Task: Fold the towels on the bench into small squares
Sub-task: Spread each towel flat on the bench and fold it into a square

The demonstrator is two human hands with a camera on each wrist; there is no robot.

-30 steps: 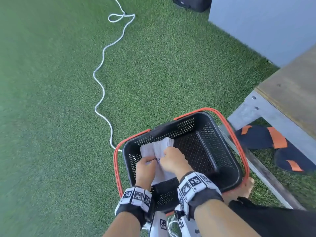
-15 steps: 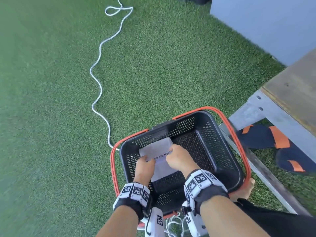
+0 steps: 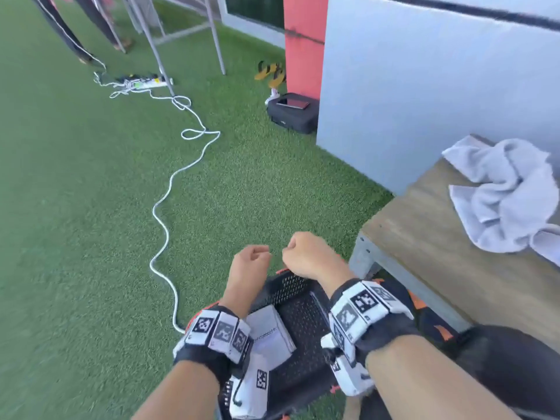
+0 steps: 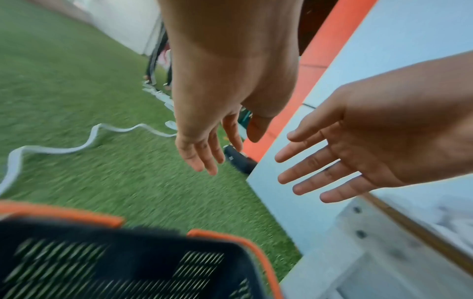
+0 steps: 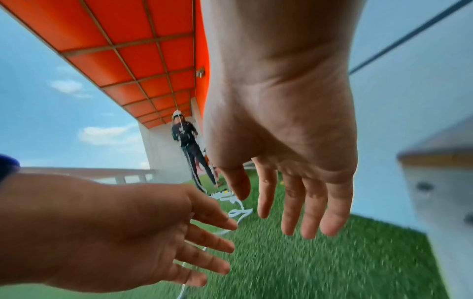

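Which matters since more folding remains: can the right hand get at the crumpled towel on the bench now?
Probably yes. The right hand is open and holds nothing, and nothing lies on the bench between it and the crumpled towel.

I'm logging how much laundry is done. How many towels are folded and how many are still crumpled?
Folded towel in the basket: 1
Crumpled towel on the bench: 1
Total: 2

No text, label or number is legible.
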